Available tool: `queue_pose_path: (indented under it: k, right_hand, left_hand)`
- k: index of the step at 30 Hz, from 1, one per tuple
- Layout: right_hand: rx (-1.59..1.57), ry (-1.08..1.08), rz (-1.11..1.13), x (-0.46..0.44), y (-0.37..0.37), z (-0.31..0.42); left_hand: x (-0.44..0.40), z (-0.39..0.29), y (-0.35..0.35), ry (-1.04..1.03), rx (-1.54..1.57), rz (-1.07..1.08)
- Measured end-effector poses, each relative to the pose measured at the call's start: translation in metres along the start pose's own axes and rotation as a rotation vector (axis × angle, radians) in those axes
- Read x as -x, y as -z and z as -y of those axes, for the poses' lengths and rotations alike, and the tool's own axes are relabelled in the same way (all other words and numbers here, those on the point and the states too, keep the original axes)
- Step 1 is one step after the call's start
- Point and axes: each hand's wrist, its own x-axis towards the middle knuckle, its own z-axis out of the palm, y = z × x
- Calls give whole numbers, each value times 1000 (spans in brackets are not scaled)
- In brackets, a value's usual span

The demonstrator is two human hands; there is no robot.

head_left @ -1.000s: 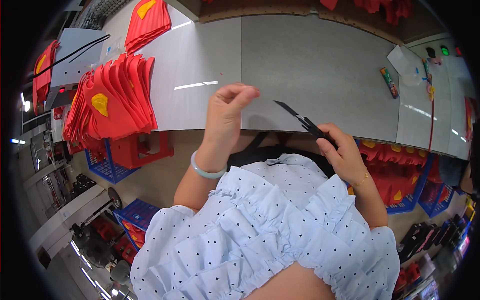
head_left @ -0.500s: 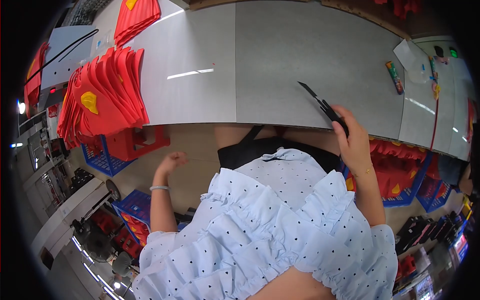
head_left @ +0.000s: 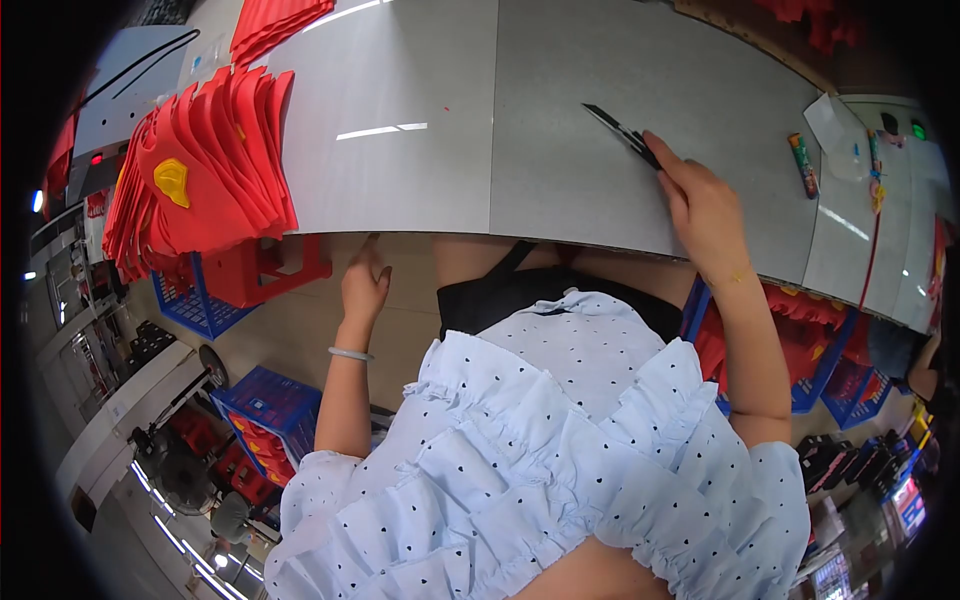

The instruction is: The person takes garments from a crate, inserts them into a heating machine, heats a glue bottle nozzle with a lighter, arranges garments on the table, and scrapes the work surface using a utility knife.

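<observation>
My right hand (head_left: 703,205) is closed around the black handle of a utility knife (head_left: 618,128), over the grey tabletop (head_left: 560,190). Its dark, slanted blade points up and to the left, away from my body. My left hand (head_left: 366,285) is at the near table edge, index finger extended and thumb apart, with nothing in it. To its left, a thick fanned stack of red pieces with a yellow patch (head_left: 200,170) lies on the table and hangs over its front edge.
More red pieces (head_left: 275,25) lie farther back at left. A colourful tube (head_left: 803,165) rests at right near a clear plastic bag. Below the table are a red stool (head_left: 265,270) and blue crates (head_left: 265,400) holding red pieces.
My left hand has risen toward the table edge and its index finger has stretched out. My right hand has carried the knife farther over the tabletop, the blade lying at a flatter angle.
</observation>
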Motion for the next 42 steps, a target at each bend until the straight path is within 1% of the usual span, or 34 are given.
queue_pose_path:
  k: [1, 4, 5, 8, 9, 12, 13, 15, 16, 17, 19, 20, 21, 22, 23, 24, 26, 27, 30, 34, 37, 40, 42]
  right_hand:
    - [1, 5, 1, -2, -3, 2]
    - [101, 56, 38, -3, -14, 4]
    - [101, 56, 38, -5, -15, 4]
    - [124, 14, -23, -9, -13, 1]
    - [126, 14, -23, -8, -12, 1]
    - [98, 77, 110, -2, -9, 6]
    - [104, 66, 107, 2, -10, 7]
    - [-103, 147, 57, 13, -15, 9]
    - [-197, 178, 29, 20, -13, 8]
    - [-173, 148, 21, 28, -7, 7]
    - [-216, 47, 51, 46, 4, 6]
    - [-242, -2, 64, 54, 10, 3]
    - [-225, -29, 55, 63, 16, -3]
    - [-158, -99, -11, 73, 23, -11]
    - [-93, -164, -76, 84, 29, -20]
    - [-28, -228, -139, 93, 34, -28]
    - [7, -253, -140, 110, 42, -43]
    - [33, -260, -136, 117, 45, -50]
    - [101, -286, -122, 126, 42, -59]
    - [199, -317, -112, 127, 38, -68]
    - [242, -316, -146, 124, 39, -71]
    - [230, -279, -78, 123, 41, -69]
    - [232, -294, -97, 118, 45, -73]
  left_hand:
    - [-2, -4, 4, 4, 1, -3]
    - [-8, -11, 16, -147, -24, 244]
    - [-9, -15, 19, -147, -24, 244]
    - [-9, -34, 27, -240, -7, 47]
    - [-12, -44, 28, -240, -6, 47]
    - [-32, -74, 36, -423, 160, -327]
    - [-38, -82, 46, -431, 170, -323]
    - [-49, -93, 67, -625, 87, -238]
    - [-53, -93, 71, -629, 82, -225]
    - [-56, -92, 73, -634, 83, -211]
    - [-56, -87, 60, -434, 73, -356]
    - [-62, -94, 54, -450, 104, -343]
    - [-70, -104, 54, -437, 90, -427]
    - [-77, -113, 53, -421, 74, -511]
    - [-82, -117, 51, -432, 94, -501]
    - [-87, -118, 52, -431, 54, -444]
    - [-96, -117, 51, -430, -36, -331]
    - [-98, -118, 47, -438, -27, -325]
    - [-103, -117, 33, -372, -87, -254]
    - [-105, -104, 22, -381, -98, -181]
    - [-104, -102, 21, -364, -104, -161]
    - [-104, -101, 20, -347, -100, -154]
    - [-104, -101, 19, -333, -86, -154]
